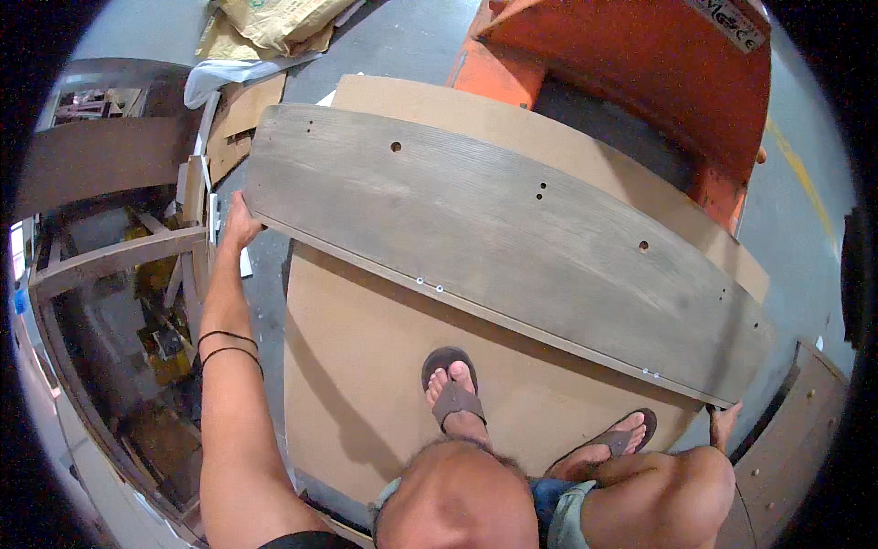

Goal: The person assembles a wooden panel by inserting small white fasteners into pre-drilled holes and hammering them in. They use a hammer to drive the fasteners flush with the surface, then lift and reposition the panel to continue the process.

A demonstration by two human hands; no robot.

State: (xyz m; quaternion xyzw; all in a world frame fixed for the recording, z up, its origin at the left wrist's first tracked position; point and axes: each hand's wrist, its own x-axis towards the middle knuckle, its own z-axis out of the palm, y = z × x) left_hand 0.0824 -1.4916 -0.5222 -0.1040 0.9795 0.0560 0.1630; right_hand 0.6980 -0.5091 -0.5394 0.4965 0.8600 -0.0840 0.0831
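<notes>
A long grey-brown wooden panel (494, 220) stretches across the view, tilted from upper left to lower right. Its face carries several drilled holes, and small pale round fittings dot its near edge. My left hand (240, 222) is closed on the near corner of its left end, with the fingers partly hidden beneath. At the right end, my right hand (724, 425) grips the other near corner, most of its fingers out of sight. Under the panel lies a brown cardboard sheet (357, 348), where my sandaled feet stand.
An orange machine (631, 55) stands just beyond the cardboard. To the left are an open wooden frame (128, 256) with scraps inside and torn cardboard (242, 110). Crumpled yellowish sacks (265, 27) lie at the far left. Another wooden panel (786, 439) rests at the right.
</notes>
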